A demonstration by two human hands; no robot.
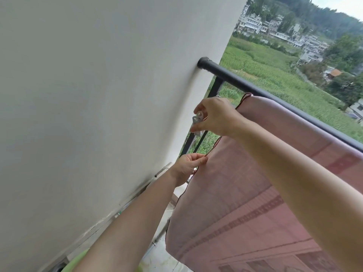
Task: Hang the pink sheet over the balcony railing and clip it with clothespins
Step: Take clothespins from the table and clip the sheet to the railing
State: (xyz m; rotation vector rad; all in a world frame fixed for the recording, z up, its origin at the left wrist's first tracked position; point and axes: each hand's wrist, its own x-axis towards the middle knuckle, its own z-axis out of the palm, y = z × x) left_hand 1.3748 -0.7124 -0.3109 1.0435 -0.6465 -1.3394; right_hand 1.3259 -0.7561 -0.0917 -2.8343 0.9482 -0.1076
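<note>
Sheet (255, 203) cut off right; clothespin (198, 122) perhaps blurred.

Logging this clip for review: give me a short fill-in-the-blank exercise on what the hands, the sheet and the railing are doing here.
1. The pink sheet is draped over the black ____.
2. The right hand holds a white ____ near the sheet's edge.
3. The left hand pinches the sheet's dark-trimmed ____.
4. The railing ends at a white ____.

Missing words: railing; clothespin; edge; wall
</note>
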